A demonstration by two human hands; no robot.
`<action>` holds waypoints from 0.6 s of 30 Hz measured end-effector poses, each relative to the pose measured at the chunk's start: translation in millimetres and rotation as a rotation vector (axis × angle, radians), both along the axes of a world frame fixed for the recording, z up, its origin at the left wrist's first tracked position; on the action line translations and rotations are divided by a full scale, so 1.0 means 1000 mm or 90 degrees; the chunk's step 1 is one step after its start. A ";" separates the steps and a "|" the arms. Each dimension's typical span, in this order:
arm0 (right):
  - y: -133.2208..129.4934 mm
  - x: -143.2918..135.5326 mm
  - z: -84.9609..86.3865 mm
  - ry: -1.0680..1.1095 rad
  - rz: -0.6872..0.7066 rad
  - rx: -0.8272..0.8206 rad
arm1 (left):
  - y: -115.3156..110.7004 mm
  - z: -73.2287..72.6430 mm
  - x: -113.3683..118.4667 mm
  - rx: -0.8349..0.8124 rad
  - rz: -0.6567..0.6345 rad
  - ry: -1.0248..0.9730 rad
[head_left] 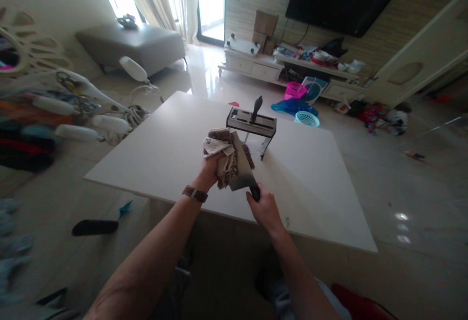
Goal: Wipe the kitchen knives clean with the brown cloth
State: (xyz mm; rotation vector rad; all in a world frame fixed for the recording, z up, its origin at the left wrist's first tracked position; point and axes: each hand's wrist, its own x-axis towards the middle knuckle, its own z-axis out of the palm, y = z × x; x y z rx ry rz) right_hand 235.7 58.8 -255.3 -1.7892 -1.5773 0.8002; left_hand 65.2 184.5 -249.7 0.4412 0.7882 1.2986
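Note:
My right hand (266,208) is closed around the black handle of a cleaver (243,179), low over the front part of the white table (310,178). The broad blade points up and away from me. My left hand (209,168) grips a bunched brown and cream cloth (220,150), which lies against the left side of the blade and hides part of it. A bit of brown cloth also shows past the blade's right side. Just beyond stands a knife block (252,120) with clear sides and a dark-edged slotted top; one black-handled knife (257,108) stands in it.
White lamp arms (109,122) reach near the table's left edge. Behind the table are a blue basket (307,118), a pink basket (294,90) and a low white cabinet (252,66) with clutter. A grey bench (135,45) stands at the back left.

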 end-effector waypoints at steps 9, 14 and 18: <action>-0.002 0.005 -0.010 -0.063 0.044 -0.030 | 0.015 -0.001 -0.016 0.013 0.077 -0.060; -0.002 0.004 -0.015 -0.081 0.037 -0.039 | 0.013 -0.002 -0.012 -0.005 0.085 -0.048; -0.002 0.003 -0.012 -0.062 0.030 -0.048 | 0.011 0.000 -0.008 0.005 0.088 -0.049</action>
